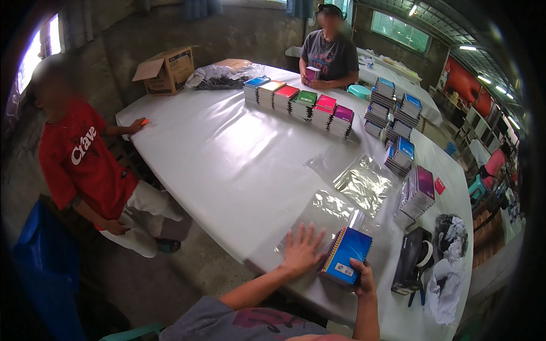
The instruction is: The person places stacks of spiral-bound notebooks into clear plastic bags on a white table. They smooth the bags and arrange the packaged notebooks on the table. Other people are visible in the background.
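Observation:
My left hand (301,250) lies flat with fingers spread on a clear plastic sleeve (327,213) on the white table (227,165). My right hand (363,275) grips the near corner of a small stack of blue spiral notebooks (347,254), tilted up beside the sleeve. More clear plastic sleeves (364,182) lie just beyond, shiny and crumpled.
A row of coloured notebook stacks (301,102) crosses the far table; more stacks (398,116) and a purple stack (418,193) stand right. A black tape dispenser (412,258) sits at my right. A person in red stands left, another sits far side. A cardboard box (165,71) is back left.

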Available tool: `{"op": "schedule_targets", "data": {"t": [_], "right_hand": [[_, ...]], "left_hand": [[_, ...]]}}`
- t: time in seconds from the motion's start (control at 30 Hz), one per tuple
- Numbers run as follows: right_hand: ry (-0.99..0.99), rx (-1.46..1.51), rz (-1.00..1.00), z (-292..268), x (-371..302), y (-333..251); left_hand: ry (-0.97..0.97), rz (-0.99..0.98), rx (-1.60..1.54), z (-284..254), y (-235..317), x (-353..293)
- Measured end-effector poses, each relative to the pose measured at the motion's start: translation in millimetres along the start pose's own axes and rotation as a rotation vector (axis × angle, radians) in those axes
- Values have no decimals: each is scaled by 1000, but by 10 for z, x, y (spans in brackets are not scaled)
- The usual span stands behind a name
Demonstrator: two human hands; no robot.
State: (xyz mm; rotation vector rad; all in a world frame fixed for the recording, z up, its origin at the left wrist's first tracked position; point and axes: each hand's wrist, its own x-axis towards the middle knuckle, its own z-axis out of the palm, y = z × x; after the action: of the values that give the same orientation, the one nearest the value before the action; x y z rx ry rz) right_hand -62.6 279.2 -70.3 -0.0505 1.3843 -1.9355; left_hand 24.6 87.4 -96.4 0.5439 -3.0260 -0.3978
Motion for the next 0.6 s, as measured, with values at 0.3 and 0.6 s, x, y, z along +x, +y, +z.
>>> {"op": "schedule_targets", "data": {"t": [0.3, 0.6], "right_hand": [[39, 29, 12, 101, -44, -52], [15, 22, 22, 97, -62, -74]], "left_hand": [[-65, -107, 45, -108, -191, 201], [50, -99, -47, 6, -137, 177]]}}
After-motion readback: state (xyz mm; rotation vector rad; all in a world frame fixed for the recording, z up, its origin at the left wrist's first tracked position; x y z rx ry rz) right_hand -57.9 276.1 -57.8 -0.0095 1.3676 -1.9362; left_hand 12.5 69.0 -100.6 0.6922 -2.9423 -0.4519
